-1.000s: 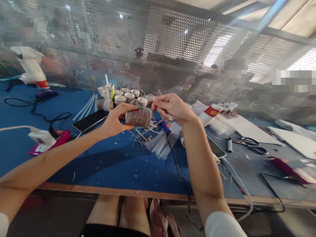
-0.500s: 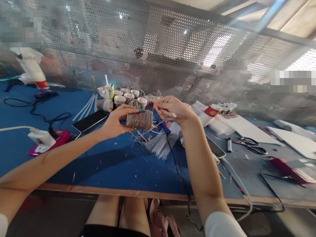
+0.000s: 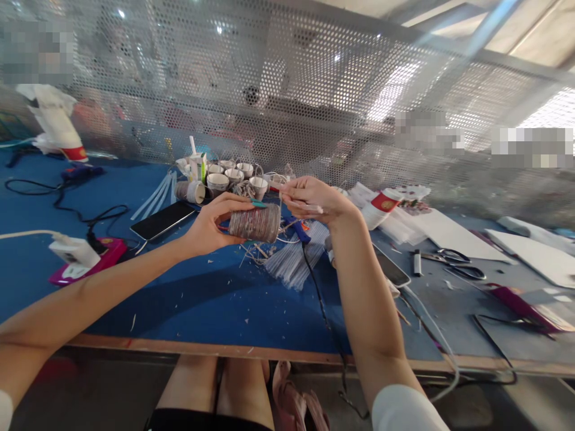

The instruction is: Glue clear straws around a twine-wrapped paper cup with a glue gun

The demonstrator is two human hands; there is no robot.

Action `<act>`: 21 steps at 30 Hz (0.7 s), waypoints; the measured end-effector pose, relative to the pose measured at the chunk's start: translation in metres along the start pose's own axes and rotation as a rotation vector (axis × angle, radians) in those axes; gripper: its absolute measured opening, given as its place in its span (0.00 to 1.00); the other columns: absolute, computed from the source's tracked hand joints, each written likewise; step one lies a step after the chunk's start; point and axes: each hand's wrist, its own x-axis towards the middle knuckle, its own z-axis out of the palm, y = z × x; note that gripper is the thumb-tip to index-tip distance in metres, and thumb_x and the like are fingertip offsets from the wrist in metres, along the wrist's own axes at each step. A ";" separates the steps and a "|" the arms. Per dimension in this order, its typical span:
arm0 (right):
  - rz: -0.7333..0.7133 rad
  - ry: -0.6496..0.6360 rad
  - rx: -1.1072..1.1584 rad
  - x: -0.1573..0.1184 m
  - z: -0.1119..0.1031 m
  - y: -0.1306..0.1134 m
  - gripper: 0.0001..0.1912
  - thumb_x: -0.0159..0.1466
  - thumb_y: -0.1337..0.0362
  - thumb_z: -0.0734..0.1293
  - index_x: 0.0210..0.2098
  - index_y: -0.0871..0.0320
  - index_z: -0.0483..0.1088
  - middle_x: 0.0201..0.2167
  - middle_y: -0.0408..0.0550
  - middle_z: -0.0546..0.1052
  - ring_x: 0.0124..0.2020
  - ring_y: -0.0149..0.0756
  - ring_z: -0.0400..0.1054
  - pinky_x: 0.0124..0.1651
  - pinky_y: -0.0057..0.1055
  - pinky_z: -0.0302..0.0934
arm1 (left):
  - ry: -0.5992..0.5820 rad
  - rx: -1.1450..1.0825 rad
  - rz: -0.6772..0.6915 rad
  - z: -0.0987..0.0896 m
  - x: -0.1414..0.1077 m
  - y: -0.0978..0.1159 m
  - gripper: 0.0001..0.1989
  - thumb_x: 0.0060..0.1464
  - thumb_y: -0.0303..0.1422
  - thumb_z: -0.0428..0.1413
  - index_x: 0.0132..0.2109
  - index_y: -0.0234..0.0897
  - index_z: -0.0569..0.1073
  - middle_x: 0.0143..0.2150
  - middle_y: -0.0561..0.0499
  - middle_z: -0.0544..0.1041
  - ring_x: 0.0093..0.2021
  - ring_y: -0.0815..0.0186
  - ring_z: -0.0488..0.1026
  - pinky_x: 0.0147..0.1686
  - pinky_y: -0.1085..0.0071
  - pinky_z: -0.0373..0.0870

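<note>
My left hand (image 3: 215, 222) is wrapped round a cup-shaped piece (image 3: 255, 222) wound with grey-brown cord, which lies on its side in the air above the blue table (image 3: 166, 305). Just right of its end, my right hand (image 3: 308, 197) pinches a thin strand (image 3: 281, 200) that runs down to the piece's rim. Behind the hands stand several small white cups (image 3: 218, 182) wrapped in similar cord, and another wrapped cup (image 3: 194, 192) lies on its side.
Below the right hand lie a blue glue gun (image 3: 298, 230) and clear sticks (image 3: 294, 263). A black phone (image 3: 162, 221) and a magenta power strip (image 3: 105, 257) are at left; scissors (image 3: 453, 257) and white sheets (image 3: 458, 236) at right. A perforated metal screen (image 3: 287, 90) rises behind.
The wound piece has turned slightly and sits a little lower at its right end. My left fingers have shifted on it. My right hand still pinches the strand and has barely moved.
</note>
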 end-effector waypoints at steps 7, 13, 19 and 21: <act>0.033 -0.027 0.003 0.004 -0.006 0.005 0.21 0.71 0.63 0.65 0.21 0.60 0.65 0.08 0.34 0.60 0.09 0.19 0.48 0.13 0.17 0.45 | 0.007 -0.039 0.027 0.003 -0.002 -0.001 0.26 0.45 0.40 0.71 0.53 0.47 0.77 0.53 0.46 0.78 0.54 0.59 0.77 0.51 0.59 0.81; 0.034 -0.063 0.012 0.006 -0.010 0.010 0.20 0.71 0.64 0.65 0.22 0.60 0.65 0.09 0.33 0.60 0.10 0.19 0.50 0.13 0.17 0.45 | 0.011 -0.082 0.077 0.004 -0.001 -0.001 0.25 0.47 0.38 0.71 0.53 0.46 0.77 0.53 0.45 0.78 0.54 0.60 0.78 0.50 0.62 0.81; -0.008 -0.115 0.047 0.011 -0.013 0.016 0.20 0.71 0.66 0.64 0.22 0.61 0.66 0.09 0.34 0.60 0.10 0.19 0.49 0.12 0.16 0.46 | 0.032 -0.147 0.159 0.007 -0.001 -0.004 0.27 0.45 0.35 0.72 0.53 0.45 0.78 0.51 0.45 0.78 0.53 0.62 0.79 0.47 0.69 0.82; -0.013 -0.115 0.047 0.012 -0.013 0.017 0.19 0.71 0.67 0.65 0.22 0.61 0.66 0.09 0.34 0.61 0.10 0.19 0.50 0.13 0.16 0.46 | 0.035 -0.164 0.159 0.007 -0.001 -0.005 0.27 0.44 0.35 0.72 0.53 0.45 0.78 0.51 0.46 0.78 0.53 0.62 0.79 0.46 0.70 0.82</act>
